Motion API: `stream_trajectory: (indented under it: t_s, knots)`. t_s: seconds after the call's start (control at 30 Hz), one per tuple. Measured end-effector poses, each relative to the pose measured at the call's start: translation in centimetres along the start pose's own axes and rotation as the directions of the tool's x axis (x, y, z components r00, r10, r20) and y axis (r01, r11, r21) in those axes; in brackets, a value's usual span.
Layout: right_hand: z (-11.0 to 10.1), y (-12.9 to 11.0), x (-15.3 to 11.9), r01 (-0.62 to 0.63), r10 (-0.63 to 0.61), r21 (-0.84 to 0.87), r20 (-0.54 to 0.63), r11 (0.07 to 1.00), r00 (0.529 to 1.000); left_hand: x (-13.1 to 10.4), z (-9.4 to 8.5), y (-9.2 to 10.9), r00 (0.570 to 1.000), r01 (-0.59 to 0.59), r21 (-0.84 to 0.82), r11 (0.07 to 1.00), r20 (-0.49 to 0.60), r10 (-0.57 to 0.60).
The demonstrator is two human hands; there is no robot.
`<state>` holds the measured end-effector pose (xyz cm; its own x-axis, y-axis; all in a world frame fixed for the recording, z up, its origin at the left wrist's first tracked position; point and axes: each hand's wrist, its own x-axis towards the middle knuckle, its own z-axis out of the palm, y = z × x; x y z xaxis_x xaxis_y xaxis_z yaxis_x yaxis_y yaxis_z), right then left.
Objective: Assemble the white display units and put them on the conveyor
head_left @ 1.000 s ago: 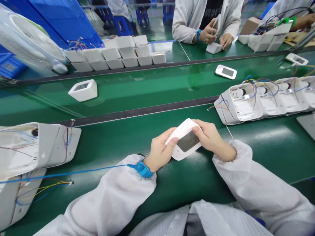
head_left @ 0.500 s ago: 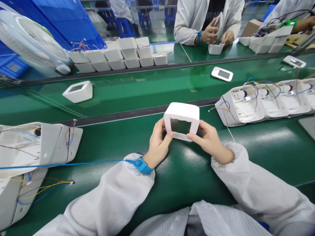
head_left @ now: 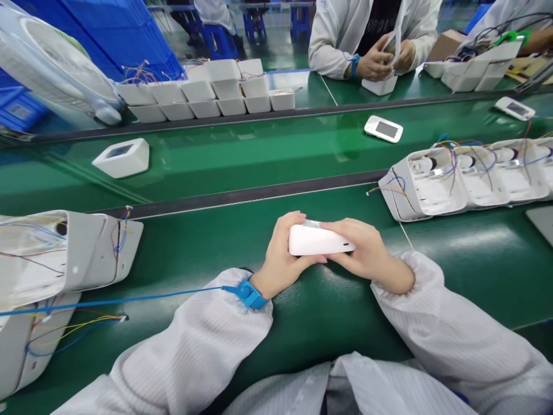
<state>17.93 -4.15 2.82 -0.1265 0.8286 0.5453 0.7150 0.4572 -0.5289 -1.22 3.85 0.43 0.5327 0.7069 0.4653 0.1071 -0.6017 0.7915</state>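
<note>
A white boxy device [head_left: 317, 241] is gripped between my two hands above the green table [head_left: 207, 239]. Its narrow face with a small dark slot near the right end is turned toward me, and the screen is out of sight. My left hand [head_left: 280, 256] wraps the left end, thumb below and fingers on top. At the other end my right hand [head_left: 367, 249] pinches the top and underside. A blue wrist strap [head_left: 250, 294] with a blue cord circles my left wrist.
Open white housings with wires stand left [head_left: 99, 251] and right [head_left: 436, 187]. On the green belt lie a white screened device [head_left: 123, 158] and white screen panels [head_left: 383, 128]. Beyond, a co-worker's hands [head_left: 380, 60] hold white parts, near stacked white boxes [head_left: 203, 92] and a fan [head_left: 52, 52].
Both hands have tipped the device, so its screen has gone from view and a narrow slotted face shows. The screened device and the nearer panel on the belt have shifted left.
</note>
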Motion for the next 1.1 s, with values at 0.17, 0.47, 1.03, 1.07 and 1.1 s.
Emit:
stream_trajectory:
  t_s: [0.17, 0.47, 1.03, 1.07, 1.1]
  knots:
    - [0.2, -0.4, 0.0, -0.028, 0.027, -0.038, -0.033, 0.999, 0.999, 0.0, 0.1, 0.4, 0.999, 0.044, 0.015, 0.999, -0.026, -0.043]
    - [0.3, -0.1, -0.2, -0.036, 0.034, -0.037, -0.046, 0.999, 0.998, 0.0, 0.0, 1.1, 0.999, 0.053, 0.087, 0.995, -0.013, -0.052]
    - [-1.9, 5.9, 0.3, -0.632, 0.601, -0.148, -0.207, 0.76, 0.772, -0.6, 1.0, 1.0, 0.983, -0.161, 0.091, 0.983, 0.108, 0.151]
    - [-1.8, 6.5, 0.3, -0.699, 0.674, -0.063, -0.215, 0.713, 0.707, -0.6, 1.1, 1.2, 0.974, -0.183, 0.072, 0.98, 0.147, 0.171]
    - [-1.6, 6.9, 0.5, -0.74, 0.727, 0.033, -0.214, 0.672, 0.652, -0.6, 1.2, 1.3, 0.966, -0.196, 0.053, 0.979, 0.183, 0.183]
